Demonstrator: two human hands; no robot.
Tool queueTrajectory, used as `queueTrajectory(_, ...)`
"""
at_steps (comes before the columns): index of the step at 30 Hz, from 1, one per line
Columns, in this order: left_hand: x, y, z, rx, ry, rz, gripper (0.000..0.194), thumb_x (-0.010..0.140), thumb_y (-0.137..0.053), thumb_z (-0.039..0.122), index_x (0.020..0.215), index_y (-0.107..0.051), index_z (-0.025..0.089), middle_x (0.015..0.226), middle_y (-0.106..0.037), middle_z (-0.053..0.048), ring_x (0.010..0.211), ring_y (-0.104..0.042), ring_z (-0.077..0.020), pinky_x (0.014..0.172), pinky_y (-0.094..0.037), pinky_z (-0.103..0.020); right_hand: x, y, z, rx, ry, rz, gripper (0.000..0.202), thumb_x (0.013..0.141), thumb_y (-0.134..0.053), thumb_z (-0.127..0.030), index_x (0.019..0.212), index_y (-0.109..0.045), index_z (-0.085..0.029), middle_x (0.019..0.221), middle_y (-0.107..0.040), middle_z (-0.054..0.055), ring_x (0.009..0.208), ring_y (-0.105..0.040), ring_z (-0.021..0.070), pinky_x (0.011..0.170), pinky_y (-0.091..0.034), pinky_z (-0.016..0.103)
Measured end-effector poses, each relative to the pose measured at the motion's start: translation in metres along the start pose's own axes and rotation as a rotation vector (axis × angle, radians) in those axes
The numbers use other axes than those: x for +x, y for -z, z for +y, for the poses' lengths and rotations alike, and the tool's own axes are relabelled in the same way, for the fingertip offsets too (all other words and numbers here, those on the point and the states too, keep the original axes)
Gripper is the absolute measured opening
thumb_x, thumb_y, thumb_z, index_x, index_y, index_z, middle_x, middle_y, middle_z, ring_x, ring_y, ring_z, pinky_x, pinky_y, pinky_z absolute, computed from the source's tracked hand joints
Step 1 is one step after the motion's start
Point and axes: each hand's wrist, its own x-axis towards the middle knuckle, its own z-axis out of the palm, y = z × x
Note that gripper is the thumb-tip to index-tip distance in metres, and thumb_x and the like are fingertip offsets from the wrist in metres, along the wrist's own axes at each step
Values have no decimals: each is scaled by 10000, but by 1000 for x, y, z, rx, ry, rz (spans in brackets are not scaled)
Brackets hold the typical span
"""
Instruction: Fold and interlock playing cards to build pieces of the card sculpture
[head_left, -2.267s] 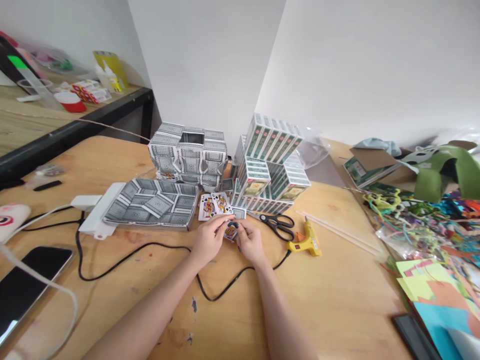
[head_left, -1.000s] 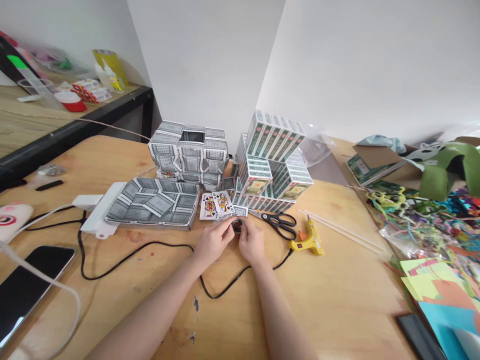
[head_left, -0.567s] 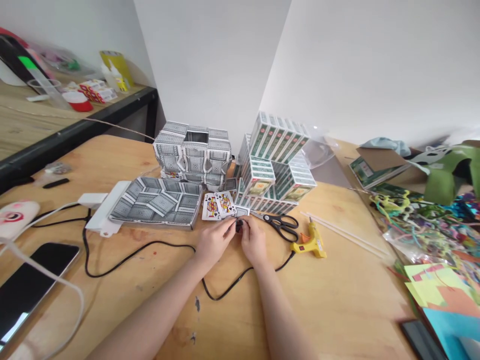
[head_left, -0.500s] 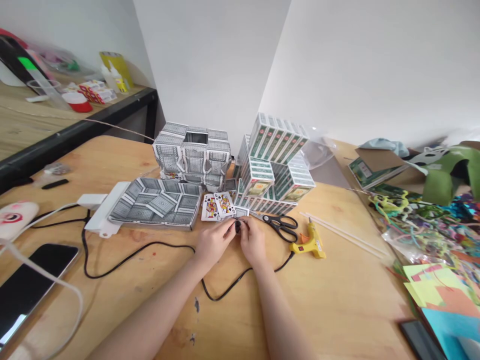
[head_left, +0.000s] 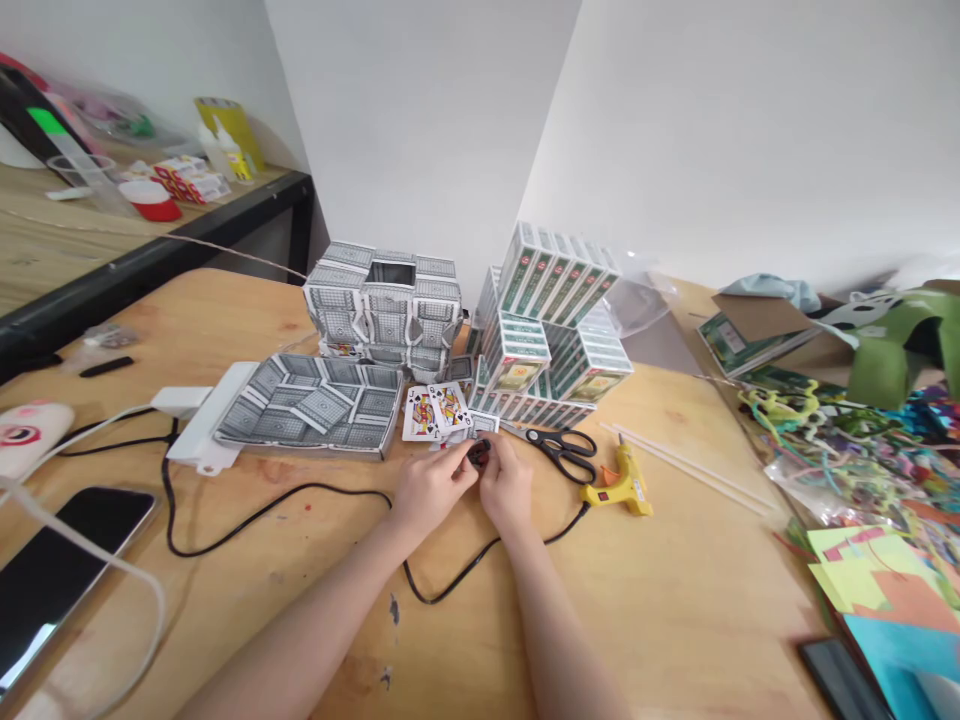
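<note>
Both hands meet near the middle of the wooden table, just in front of two face-up playing cards (head_left: 437,411). My left hand (head_left: 433,487) pinches a small black object (head_left: 478,453) from the left. My right hand (head_left: 505,484) has its fingers closed on the same object from the right. What the object is cannot be made out. Black-handled scissors (head_left: 561,450) lie right of my right hand, with a yellow glue gun (head_left: 621,482) beyond them. Behind the cards at left are a tray covered in grey card backs (head_left: 319,405) and a boxy card structure (head_left: 384,310).
Stacked card boxes (head_left: 555,320) rise behind the scissors. A black cable (head_left: 431,600) loops near my forearms. Clear glue sticks (head_left: 690,470) lie at right, before a colourful heap (head_left: 862,440) and paper sheets (head_left: 877,600). A phone (head_left: 67,560) lies at left.
The small black object has shifted slightly to the right and shows more between my fingertips. My hands have changed their hold a little.
</note>
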Motion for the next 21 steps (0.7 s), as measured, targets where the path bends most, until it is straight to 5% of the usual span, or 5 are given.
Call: queueTrajectory(21, 1, 0, 0, -96, 9, -17, 237, 822, -434, 192, 947, -635, 179, 740, -695, -30, 612, -635, -133, 585, -494, -225, 3, 6, 5, 254, -53, -76, 338, 772, -330, -68, 1005, -540, -191, 748, -662, 33, 690, -633, 161, 667, -501, 281)
